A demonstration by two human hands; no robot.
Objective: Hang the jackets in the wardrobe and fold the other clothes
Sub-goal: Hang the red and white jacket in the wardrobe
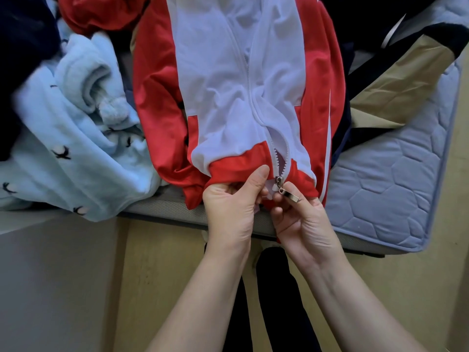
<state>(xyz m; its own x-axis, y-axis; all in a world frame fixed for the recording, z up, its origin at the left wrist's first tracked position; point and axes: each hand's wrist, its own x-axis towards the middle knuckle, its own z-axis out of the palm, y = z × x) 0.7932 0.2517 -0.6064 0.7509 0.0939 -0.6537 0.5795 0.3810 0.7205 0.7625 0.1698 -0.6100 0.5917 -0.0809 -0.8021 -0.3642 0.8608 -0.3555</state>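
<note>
A red and white zip jacket (228, 85) lies front up on the mattress (396, 179), its hem hanging over the near edge. My left hand (233, 212) grips the red hem just left of the zip, thumb on top. My right hand (302, 219) pinches the hem on the right side, with the metal zip pull (288, 194) lying at its fingertips. The zip's lowest stretch gapes open just above the slider; higher up it is closed.
A light blue fleece garment with small dark bird prints (68, 138) is heaped at the left. A red garment (99, 11) lies behind it, a dark and beige jacket (406, 80) at the right. Tan floor (418, 301) and my dark trouser legs (274, 301) lie below.
</note>
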